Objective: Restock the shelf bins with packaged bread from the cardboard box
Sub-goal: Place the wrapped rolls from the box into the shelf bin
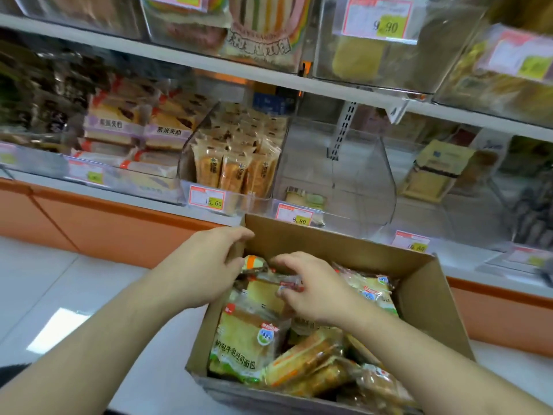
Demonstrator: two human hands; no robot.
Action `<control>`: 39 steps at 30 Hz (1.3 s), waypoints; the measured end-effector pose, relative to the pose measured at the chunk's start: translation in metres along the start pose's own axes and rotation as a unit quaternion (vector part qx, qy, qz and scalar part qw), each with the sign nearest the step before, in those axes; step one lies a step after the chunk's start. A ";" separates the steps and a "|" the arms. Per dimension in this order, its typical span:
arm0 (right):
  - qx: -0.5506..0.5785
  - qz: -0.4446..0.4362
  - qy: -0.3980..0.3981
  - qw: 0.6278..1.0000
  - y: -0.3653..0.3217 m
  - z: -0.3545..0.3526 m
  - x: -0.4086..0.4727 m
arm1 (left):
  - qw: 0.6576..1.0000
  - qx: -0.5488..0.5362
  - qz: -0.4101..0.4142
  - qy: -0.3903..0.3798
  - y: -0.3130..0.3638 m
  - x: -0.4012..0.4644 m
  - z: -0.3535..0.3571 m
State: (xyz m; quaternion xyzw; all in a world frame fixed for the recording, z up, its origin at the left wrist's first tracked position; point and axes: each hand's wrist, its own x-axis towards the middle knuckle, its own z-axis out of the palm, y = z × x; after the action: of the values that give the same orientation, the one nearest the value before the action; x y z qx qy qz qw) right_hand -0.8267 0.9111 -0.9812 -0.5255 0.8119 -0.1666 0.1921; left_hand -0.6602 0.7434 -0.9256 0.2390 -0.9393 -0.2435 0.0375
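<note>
The left hand point(206, 265) grips the far-left corner of the cardboard box point(419, 295). Inside, the right hand point(314, 289) curls its fingers around a packaged bread point(266, 292) lying atop others, below the nearly empty shelf bin point(338, 175).

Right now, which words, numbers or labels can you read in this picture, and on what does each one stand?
"15. 60": price tag on the bin of upright brown bread packs.
"8. 80": price tag on the nearly empty bin.
"9. 90", blurred: upper shelf tag.
"奶泡牛乳吐司面包": toast bag in the cardboard box.
"紫米夹包", uncertain: purple packs.
Other tags and packs: too blurred.
</note>
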 end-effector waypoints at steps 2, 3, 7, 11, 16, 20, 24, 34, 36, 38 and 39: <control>-0.006 -0.020 -0.004 1.000 -0.004 0.009 0.020 | 1.000 -0.009 -0.007 0.006 0.001 0.001 0.000; -0.008 -0.022 0.001 1.000 -0.007 0.013 0.031 | 1.000 -0.015 -0.011 0.012 0.001 0.003 0.000; 0.023 0.019 -0.002 1.000 -0.009 0.034 0.067 | 1.000 -0.018 -0.019 0.016 0.000 0.009 -0.002; 0.033 0.046 0.026 0.998 -0.004 0.043 0.073 | 0.999 -0.028 -0.016 0.014 0.001 0.016 -0.003; 0.106 0.043 0.093 0.989 -0.004 -0.015 0.046 | 0.998 -0.054 -0.013 0.025 0.007 0.026 -0.003; 0.261 0.051 0.096 0.959 -0.004 -0.072 0.009 | 0.992 -0.124 0.009 0.004 0.016 0.031 -0.003; 0.406 0.061 0.085 0.908 -0.011 -0.101 -0.023 | 0.969 -0.225 0.049 -0.084 0.038 0.025 0.003; 0.482 0.140 0.120 0.857 -0.009 -0.110 -0.029 | 0.927 -0.336 0.067 -0.155 0.053 0.020 0.005; 0.491 0.141 0.115 0.852 -0.009 -0.109 -0.027 | 0.928 -0.335 0.062 -0.150 0.049 0.020 0.006; 0.480 0.113 0.093 0.865 -0.012 -0.110 -0.026 | 0.938 -0.318 0.061 -0.126 0.044 0.022 0.006; 0.455 0.088 0.085 0.882 -0.014 -0.110 -0.025 | 0.942 -0.310 0.062 -0.111 0.041 0.023 0.005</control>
State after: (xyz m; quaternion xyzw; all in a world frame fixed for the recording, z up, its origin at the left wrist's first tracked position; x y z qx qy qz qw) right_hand -0.8594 0.9357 -0.8753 -0.2903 0.7034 -0.5438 0.3540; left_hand -0.6990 0.7667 -0.9119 0.1280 -0.8286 -0.5446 0.0203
